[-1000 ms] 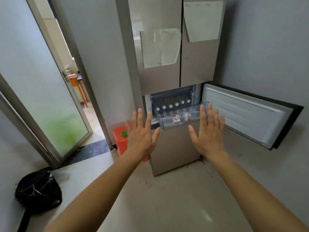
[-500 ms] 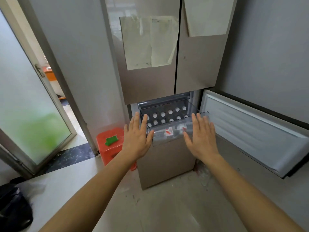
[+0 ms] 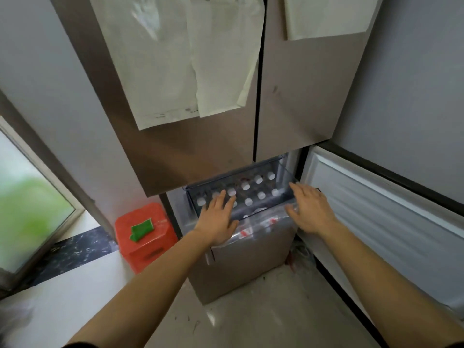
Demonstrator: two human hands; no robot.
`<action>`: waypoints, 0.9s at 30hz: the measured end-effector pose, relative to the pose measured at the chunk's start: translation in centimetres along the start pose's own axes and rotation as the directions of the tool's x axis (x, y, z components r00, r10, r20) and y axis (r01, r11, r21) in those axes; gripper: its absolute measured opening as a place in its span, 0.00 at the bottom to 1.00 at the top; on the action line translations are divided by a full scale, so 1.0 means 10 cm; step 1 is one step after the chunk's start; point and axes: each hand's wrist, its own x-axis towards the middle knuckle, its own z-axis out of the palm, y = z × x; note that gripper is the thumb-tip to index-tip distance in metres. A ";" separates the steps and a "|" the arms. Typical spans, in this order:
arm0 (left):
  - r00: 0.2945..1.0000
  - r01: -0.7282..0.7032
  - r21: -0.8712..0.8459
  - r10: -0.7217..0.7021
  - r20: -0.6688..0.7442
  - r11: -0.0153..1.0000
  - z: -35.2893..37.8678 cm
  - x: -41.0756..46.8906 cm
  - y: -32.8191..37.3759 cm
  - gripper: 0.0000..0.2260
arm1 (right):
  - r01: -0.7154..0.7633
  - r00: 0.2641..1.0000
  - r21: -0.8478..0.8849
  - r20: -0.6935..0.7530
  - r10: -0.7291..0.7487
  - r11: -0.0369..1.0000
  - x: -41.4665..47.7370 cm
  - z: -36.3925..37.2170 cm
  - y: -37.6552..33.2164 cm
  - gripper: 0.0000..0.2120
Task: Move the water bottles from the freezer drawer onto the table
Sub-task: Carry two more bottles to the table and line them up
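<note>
My left hand [image 3: 218,219] and right hand [image 3: 310,209] are flat, fingers straight, holding nothing, over the clear freezer drawer [image 3: 283,172] at centre frame. The water bottles [image 3: 246,186] stand inside it, white caps up. The freezer door [image 3: 376,209] hangs open at right. An orange bin [image 3: 148,242] sits lower left.
</note>
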 end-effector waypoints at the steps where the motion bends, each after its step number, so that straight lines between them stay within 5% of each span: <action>1: 1.000 0.021 -0.034 -0.020 0.020 0.999 0.06 0.11 -0.01 0.33 | 0.016 0.997 0.025 0.072 -0.018 1.000 0.15 0.06 0.05 0.33; 9: 0.944 0.268 -0.179 -0.221 0.245 0.947 0.42 0.89 -0.07 0.31 | 0.169 0.842 0.173 0.487 -0.233 0.970 1.42 0.42 0.19 0.27; 12: 0.919 0.265 -0.178 -0.192 0.343 0.948 0.46 1.06 -0.10 0.26 | 0.253 0.748 0.196 0.582 -0.320 0.947 1.75 0.61 0.20 0.21; 17: 0.869 0.323 -0.237 -0.188 0.458 0.916 0.67 1.25 -0.12 0.23 | 0.298 0.576 0.260 0.718 -0.390 0.918 2.00 1.05 0.23 0.30; 20: 0.823 0.357 -0.223 -0.192 0.535 0.907 0.79 1.33 -0.17 0.25 | 0.330 0.456 0.236 0.808 -0.374 0.914 2.04 1.35 0.17 0.20; 27: 0.748 0.387 -0.224 -0.162 0.644 0.895 0.99 1.45 -0.19 0.25 | 0.319 0.481 0.195 0.810 -0.336 0.927 2.07 1.78 0.08 0.11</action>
